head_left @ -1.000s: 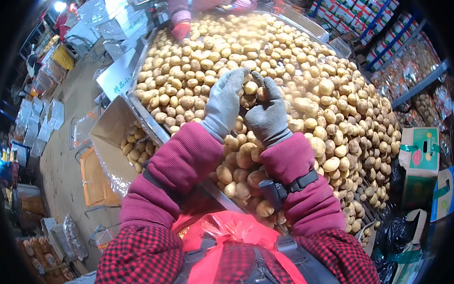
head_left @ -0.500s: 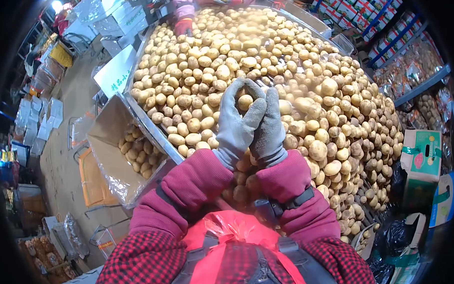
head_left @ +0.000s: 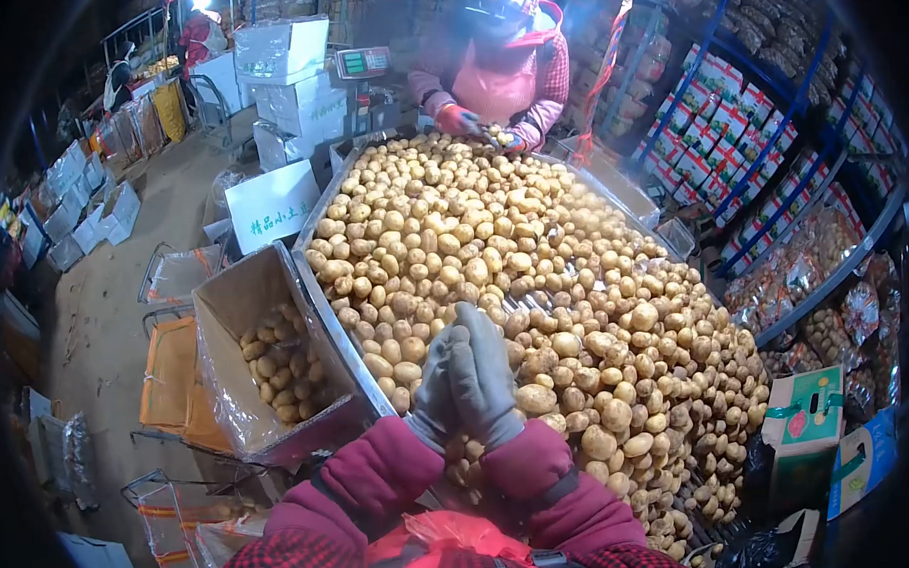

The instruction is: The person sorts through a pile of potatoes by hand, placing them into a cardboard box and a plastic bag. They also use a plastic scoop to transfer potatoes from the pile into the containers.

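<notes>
Many potatoes (head_left: 599, 441) lie beyond and beside the fingers (head_left: 468, 329) of left hand (head_left: 432, 393) and right hand (head_left: 488, 385), pressed together.

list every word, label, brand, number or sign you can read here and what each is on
"精品小土", green print on the white box flap; anything after it is unclear.
Too small or blurred to read: print on the stacked white boxes, display panel, green carton, blue carton and shelved boxes.

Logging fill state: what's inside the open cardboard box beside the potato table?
The box holds a pile of potatoes, with clear plastic lining along its side. Anything beneath the top potatoes is covered, so I can't tell the pile's depth.
</notes>
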Available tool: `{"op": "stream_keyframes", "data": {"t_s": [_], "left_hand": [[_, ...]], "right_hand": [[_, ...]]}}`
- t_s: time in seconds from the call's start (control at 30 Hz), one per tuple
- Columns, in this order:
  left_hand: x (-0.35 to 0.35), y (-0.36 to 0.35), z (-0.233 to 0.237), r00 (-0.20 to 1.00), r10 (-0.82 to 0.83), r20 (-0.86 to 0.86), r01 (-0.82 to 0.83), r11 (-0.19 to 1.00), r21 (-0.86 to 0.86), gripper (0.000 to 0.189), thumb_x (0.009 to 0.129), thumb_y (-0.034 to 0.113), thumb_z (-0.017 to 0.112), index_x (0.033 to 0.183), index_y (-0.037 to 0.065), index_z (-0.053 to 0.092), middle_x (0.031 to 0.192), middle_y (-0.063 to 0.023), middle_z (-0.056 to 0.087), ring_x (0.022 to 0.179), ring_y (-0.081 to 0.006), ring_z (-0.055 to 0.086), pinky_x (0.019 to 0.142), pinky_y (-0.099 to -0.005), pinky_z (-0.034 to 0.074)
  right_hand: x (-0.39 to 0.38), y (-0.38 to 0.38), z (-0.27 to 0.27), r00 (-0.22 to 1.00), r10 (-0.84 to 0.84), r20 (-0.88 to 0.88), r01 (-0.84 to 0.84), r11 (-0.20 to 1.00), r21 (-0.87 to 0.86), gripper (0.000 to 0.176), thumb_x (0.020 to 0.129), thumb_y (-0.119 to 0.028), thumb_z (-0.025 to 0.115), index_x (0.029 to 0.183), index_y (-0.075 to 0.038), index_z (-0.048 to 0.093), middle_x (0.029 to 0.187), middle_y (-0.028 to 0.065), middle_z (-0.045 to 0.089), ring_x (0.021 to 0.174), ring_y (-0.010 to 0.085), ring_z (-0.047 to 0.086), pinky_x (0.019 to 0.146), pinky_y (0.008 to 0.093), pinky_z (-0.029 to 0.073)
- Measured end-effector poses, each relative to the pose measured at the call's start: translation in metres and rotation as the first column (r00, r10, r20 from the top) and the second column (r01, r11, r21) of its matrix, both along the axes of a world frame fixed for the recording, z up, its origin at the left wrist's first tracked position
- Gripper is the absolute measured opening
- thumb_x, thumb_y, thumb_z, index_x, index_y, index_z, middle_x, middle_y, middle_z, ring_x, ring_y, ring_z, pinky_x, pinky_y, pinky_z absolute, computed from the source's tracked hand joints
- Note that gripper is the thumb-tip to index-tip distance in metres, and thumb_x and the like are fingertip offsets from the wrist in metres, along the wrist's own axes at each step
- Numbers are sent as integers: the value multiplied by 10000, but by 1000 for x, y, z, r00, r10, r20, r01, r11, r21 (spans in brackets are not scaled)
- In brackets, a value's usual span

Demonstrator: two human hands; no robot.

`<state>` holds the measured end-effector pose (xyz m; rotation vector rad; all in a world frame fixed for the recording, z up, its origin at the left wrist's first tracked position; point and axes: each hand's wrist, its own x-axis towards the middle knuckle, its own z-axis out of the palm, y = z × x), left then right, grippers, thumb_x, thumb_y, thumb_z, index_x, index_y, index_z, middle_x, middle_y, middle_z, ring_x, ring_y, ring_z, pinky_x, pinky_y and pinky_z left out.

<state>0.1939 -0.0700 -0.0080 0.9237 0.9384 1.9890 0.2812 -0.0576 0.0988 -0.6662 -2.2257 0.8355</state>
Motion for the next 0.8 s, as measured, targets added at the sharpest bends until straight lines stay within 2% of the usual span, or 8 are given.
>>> {"op": "stream_keyframes", "data": {"t_s": [0.17,0.23,0.3,0.4,0.5,0.63,0.73,0.8], "left_hand": [[-10,-47,8,835,-241,494,240,969,68,513,1084,413,525,1464,72,473,1348,-71,605,1266,-173,587,1051,-336,505],[-15,-65,-16,878,307,-367,-289,952,103,445,1073,386,559,1395,80,539,1260,-42,645,1151,-142,637,937,-307,544],[-3,-84,29,878,-96,469,50,993,110,433,1056,350,597,1414,113,535,1248,-32,655,1064,-119,664,877,-304,560],[-9,-97,16,987,156,44,-151,984,-99,453,1031,308,632,1447,167,524,1210,0,662,1057,-114,670,860,-348,575],[-16,-106,12,695,59,716,21,994,-103,463,1090,218,495,1523,55,467,1392,-84,612,1251,-195,600,1091,-350,482],[-17,-130,10,732,82,676,-4,993,-115,468,1098,206,478,1532,36,433,1415,-110,588,1261,-217,597,1094,-345,476],[-24,-130,-15,967,249,-53,-254,958,-137,416,1079,208,549,1449,27,486,1337,-110,602,1228,-225,598,1088,-340,471],[-20,-130,-6,938,254,235,-218,961,-168,388,1058,229,600,1398,53,538,1207,-66,640,1089,-175,632,952,-318,522]], "right_hand": [[-15,-5,-47,999,52,-1,-50,974,220,563,1035,-376,486,1497,-54,466,1322,214,580,1274,402,532,1104,458,404],[-23,-4,-65,978,190,-87,-199,973,-116,541,1060,-361,525,1504,-58,461,1366,167,593,1245,320,581,1064,392,449],[-24,-33,-32,976,101,-194,-200,772,-603,552,1085,-330,539,1545,-48,422,1417,117,584,1234,231,584,1048,334,460],[-23,-45,-45,930,90,-356,-303,737,-604,599,1134,-338,433,1632,-40,284,1530,151,506,1376,210,497,1149,334,393],[-34,-52,-58,909,141,-392,-360,739,-570,623,1140,-409,366,1627,-29,284,1560,151,486,1410,222,478,1167,340,375],[-36,-68,-65,922,199,-333,-363,743,-562,550,1129,-309,424,1578,6,382,1465,190,554,1346,271,532,1139,379,408],[-42,-70,-73,960,263,-95,-263,965,12,551,1055,-249,517,1536,5,430,1401,221,569,1278,347,549,1126,423,401],[-39,-79,-68,948,306,-91,-318,931,-180,572,1047,-212,535,1563,-16,387,1441,207,550,1291,317,538,1133,413,388]]}}
